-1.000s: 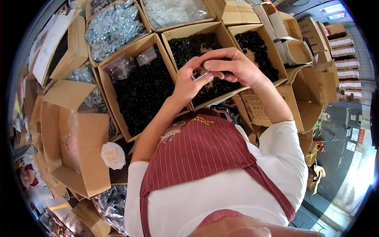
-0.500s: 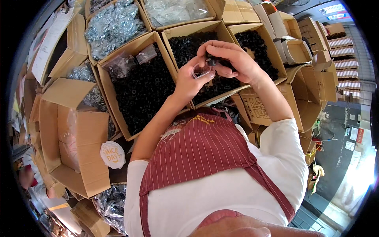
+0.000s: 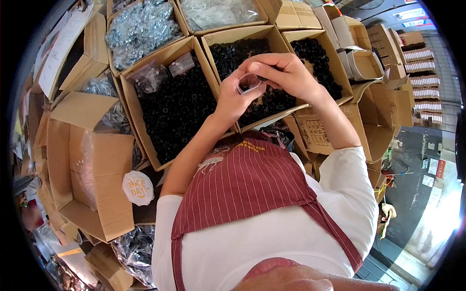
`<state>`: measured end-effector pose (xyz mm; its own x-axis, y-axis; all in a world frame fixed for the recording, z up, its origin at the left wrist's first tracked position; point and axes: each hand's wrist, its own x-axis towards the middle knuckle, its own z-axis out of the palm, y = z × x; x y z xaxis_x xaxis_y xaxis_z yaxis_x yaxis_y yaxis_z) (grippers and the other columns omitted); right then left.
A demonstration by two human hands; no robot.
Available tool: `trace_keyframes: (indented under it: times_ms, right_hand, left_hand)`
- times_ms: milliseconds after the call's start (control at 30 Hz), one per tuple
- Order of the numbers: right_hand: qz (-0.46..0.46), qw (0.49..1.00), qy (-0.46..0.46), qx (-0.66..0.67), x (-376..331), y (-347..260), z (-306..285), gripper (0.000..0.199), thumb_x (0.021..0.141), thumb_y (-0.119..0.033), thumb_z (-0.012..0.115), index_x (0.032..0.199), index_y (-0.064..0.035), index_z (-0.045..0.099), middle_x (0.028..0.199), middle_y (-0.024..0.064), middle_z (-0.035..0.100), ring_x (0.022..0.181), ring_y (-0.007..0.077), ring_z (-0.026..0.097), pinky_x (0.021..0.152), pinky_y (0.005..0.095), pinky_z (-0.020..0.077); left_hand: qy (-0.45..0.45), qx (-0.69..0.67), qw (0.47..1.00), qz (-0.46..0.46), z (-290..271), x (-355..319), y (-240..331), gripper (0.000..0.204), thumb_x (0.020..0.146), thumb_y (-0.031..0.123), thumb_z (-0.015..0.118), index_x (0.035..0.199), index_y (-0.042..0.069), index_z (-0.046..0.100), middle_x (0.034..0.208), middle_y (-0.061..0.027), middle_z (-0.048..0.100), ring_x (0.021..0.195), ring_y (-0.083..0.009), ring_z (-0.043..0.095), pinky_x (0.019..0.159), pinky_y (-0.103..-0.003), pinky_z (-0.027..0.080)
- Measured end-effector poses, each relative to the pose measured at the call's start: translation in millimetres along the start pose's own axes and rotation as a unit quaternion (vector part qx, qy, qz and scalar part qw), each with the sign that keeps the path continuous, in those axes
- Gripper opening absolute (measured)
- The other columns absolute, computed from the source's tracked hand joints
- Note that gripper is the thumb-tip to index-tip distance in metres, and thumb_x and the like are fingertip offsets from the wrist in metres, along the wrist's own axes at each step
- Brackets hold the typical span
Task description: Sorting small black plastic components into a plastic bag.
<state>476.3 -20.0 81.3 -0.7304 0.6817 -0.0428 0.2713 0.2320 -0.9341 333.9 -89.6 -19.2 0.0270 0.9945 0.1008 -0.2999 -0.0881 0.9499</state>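
My left hand (image 3: pixel 230 97) is closed around a small clear plastic bag (image 3: pixel 248 83), its rounded mouth facing up and something dark inside. Right against that mouth, my right hand (image 3: pixel 289 76) is curled, thumb over fingers, with a bit of black (image 3: pixel 261 78) showing beneath the thumb. It looks like small black parts, but the fingers mostly hide them. Both hands are above a cardboard box (image 3: pixel 209 44) holding loose black parts.
To the left, a box (image 3: pixel 158 164) holds black rings and two small clear bags. A box of black rings (image 3: pixel 310 51) stands right. Bagged metal hardware (image 3: pixel 141 34) fills a far box. An opened carton (image 3: pixel 114 184) and a white round label (image 3: pixel 138 188) are at near left.
My right hand has shifted slightly left and turned over the bag's mouth. The black parts that showed between its fingers are now mostly covered. My left hand has hardly moved.
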Motion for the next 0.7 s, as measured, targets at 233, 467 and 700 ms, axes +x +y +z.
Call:
trace_keyframes:
  times_ms: [233, 467, 700]
  right_hand:
    - [-0.035, 0.995, 0.018, -0.089, 4.3, 6.3, -2.1, 0.033, 0.103, -0.028, 0.056, 0.117, 0.001, 0.065, 0.071, -0.0019, 0.058, 0.062, 0.0037, 0.05, 0.054, 0.0201, 0.0399]
    - [-0.04, 0.998, 0.025, -0.029, 6.6, -2.7, 6.2, 0.046, 0.106, -0.04, 0.043, 0.114, -0.0017, 0.067, 0.073, 0.0001, 0.062, 0.06, 0.003, 0.05, 0.05, 0.0194, 0.0397]
    - [0.011, 0.998, 0.016, 0.055, 5.0, -15.6, 0.9, 0.043, 0.105, -0.039, 0.046, 0.115, -0.002, 0.067, 0.087, 0.0039, 0.069, 0.055, 0.0031, 0.043, 0.049, 0.0209, 0.0378]
  left_hand:
    - [0.003, 0.048, 0.998, 0.032, -1.6, 1.9, -5.1, 0.029, 0.086, 0.002, 0.07, 0.114, 0.003, 0.062, 0.097, -0.0012, 0.065, 0.09, -0.0108, 0.06, 0.081, -0.027, 0.047]
    - [-0.02, -0.026, 0.999, -0.01, 1.5, -1.0, 0.8, 0.024, 0.086, 0.002, 0.071, 0.107, 0.003, 0.062, 0.095, -0.0001, 0.062, 0.089, -0.0106, 0.058, 0.082, -0.027, 0.046]
    - [-0.024, -0.007, 1.0, -0.009, 0.4, -0.5, 2.0, 0.022, 0.085, 0.004, 0.073, 0.104, 0.002, 0.063, 0.095, -0.0013, 0.063, 0.09, -0.0106, 0.058, 0.083, -0.026, 0.046]
